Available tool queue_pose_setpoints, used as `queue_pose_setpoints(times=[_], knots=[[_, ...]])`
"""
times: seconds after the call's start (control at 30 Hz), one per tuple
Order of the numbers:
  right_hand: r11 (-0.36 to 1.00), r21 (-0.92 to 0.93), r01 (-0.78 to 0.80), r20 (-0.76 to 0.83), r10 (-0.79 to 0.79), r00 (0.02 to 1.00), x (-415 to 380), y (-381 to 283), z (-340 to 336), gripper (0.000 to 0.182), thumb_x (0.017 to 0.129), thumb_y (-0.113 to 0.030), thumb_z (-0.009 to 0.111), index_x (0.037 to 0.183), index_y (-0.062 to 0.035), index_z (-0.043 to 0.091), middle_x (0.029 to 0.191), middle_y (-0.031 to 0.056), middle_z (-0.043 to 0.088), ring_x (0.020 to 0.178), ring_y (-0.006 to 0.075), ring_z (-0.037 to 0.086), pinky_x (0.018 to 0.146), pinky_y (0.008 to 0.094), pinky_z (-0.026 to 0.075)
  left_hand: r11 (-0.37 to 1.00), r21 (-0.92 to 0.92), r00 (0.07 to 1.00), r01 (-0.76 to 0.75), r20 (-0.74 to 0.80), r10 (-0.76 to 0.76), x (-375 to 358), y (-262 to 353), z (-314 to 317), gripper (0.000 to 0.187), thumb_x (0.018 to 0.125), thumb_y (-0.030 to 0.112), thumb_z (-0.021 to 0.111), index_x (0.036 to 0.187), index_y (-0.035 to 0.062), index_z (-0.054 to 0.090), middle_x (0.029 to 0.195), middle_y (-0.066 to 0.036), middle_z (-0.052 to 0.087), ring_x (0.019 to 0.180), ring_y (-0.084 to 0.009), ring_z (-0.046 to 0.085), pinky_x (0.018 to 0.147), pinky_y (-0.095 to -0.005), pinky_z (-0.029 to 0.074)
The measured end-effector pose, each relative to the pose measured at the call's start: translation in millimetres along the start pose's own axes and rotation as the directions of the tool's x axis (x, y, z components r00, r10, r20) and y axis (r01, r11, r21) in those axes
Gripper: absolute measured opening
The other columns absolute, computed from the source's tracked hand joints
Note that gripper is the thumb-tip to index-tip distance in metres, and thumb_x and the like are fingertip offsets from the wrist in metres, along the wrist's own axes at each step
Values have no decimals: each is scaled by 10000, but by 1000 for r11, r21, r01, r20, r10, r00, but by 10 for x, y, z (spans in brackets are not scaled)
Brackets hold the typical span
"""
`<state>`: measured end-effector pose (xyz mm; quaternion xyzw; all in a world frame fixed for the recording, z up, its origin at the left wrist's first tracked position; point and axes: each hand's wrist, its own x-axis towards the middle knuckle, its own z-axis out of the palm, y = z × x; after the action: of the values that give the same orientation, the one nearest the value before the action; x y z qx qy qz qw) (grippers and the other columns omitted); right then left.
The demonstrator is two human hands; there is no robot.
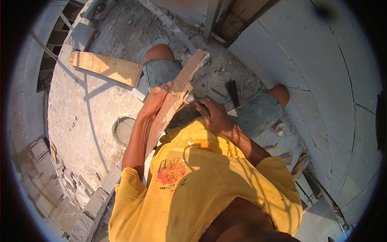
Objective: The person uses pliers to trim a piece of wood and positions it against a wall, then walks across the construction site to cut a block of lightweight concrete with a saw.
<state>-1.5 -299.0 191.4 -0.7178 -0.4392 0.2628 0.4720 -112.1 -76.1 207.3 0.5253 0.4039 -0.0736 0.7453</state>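
Observation:
A long wooden board (179,86) slants across my lap, its far end up between my knees. My left hand (157,100) is closed around the board's left edge near its middle. On the other side, my right hand (213,115) is wrapped around a small hand tool with a short metal blade (189,97). The blade meets the board's right edge, where the wood looks pale and rough. My fingers hide most of the tool's handle.
Another wooden board (107,66) lies ahead to the left on the dusty floor slab. A round hole (123,130) is beside my left arm. A dark brush-like thing (232,92) lies between my legs. Grey panels (314,68) rise on the right; rubble (125,34) covers the ground ahead.

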Motion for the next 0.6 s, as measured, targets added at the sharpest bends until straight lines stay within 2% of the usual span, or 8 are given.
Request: queue_pose_setpoints(times=[0.07, 0.13, 0.2, 0.23, 0.27, 0.33, 0.43, 0.6], knots=[[1000, 5, 24, 0, -24, 1000, 73, -17, 24, 313, 910, -30, 630, 1221, -27, 599, 1023, 174, 632, 902, 351, 650, 769, 391, 531, 994, 35, 992, -103, -63, 105, 181, -479, -54, 393, 1029, 332, 518, 1204, 2, 639, 1006, -34, 674, 868, -96, 594, 798, -250, 485], [995, -90, -49, -10, 48, 999, 8, 24, 7, 332, 895, 4, 628, 1223, -31, 600, 1015, 168, 631, 891, 351, 651, 765, 387, 528, 986, -40, 973, -164, -169, 155, 0, -49, -216, 402, 1035, 343, 514, 1209, 1, 633, 1006, -29, 672, 871, -85, 584, 801, -250, 482], [980, -160, -121, 69, 133, 989, 30, 87, -162, 391, 906, -2, 601, 1292, -62, 579, 1040, 162, 613, 904, 357, 633, 787, 408, 513, 893, 304, 870, -333, -266, 415, -52, 214, -582, 408, 1043, 340, 507, 1158, -22, 656, 958, -32, 671, 868, -81, 575, 799, -249, 478], [961, -217, -172, 114, 200, 973, -16, 122, -219, 409, 909, -5, 595, 1312, -70, 570, 1045, 162, 608, 917, 358, 627, 796, 415, 508, 886, 310, 840, -345, -319, 438, -136, 397, -646, 400, 1041, 334, 513, 1129, -22, 674, 965, -37, 678, 874, -97, 584, 796, -266, 484], [935, -272, -229, 146, 275, 950, -77, 145, -247, 427, 911, -8, 589, 1332, -78, 561, 1051, 162, 602, 930, 358, 621, 805, 421, 503, 827, 483, 755, -289, -417, 507, -214, 567, -643, 394, 1030, 352, 530, 1141, 4, 678, 985, -68, 710, 892, -142, 632, 794, -309, 496], [935, -244, -259, 159, 302, 940, -78, 171, -267, 503, 914, 3, 555, 1402, -101, 501, 1080, 173, 578, 985, 377, 596, 846, 440, 483, 652, 729, 657, -207, -390, 645, -212, 739, -716, 374, 1011, 385, 547, 1157, 69, 683, 984, -132, 736, 884, -252, 693, 787, -370, 511], [943, -208, -261, 127, 291, 948, -8, 88, -270, 584, 896, 38, 529, 1455, -101, 430, 1163, 193, 538, 1050, 394, 576, 890, 436, 472, 460, 877, 608, -138, -291, 739, -225, 862, -488, 341, 998, 403, 548, 1125, 118, 687, 939, -193, 708, 882, -372, 679, 764, -423, 510], [966, -112, -232, 94, 243, 965, 70, 75, -130, 705, 860, 73, 499, 1520, -78, 304, 1307, 225, 455, 1146, 398, 538, 949, 420, 456, 437, 899, 709, -24, -293, 642, -347, 1023, -46, 316, 1002, 393, 523, 1039, 106, 651, 879, -231, 654, 868, -450, 613, 717, -457, 482]])
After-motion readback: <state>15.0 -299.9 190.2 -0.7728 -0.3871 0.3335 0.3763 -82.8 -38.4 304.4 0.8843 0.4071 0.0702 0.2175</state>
